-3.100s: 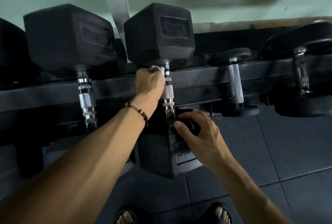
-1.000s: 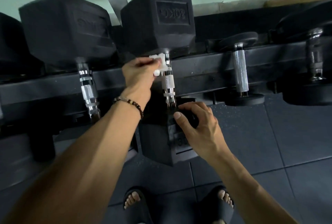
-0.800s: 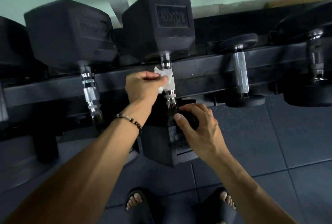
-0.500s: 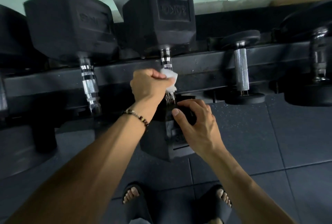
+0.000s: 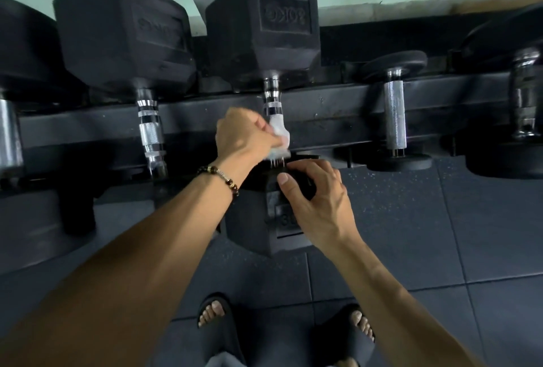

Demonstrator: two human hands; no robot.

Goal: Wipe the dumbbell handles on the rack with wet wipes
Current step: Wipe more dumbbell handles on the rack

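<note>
Head view: the rack crosses the frame, the middle dumbbell lying across it with its handle running away from the person — straight ahead of both hands. The left hand, nearer, grips the wipe round the handle's near part, hiding it; the right hand clasps the near head — fingertips unseen.

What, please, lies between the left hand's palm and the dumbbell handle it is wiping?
A white wet wipe, wrapped round the handle under the left hand, as the head view shows.
</note>
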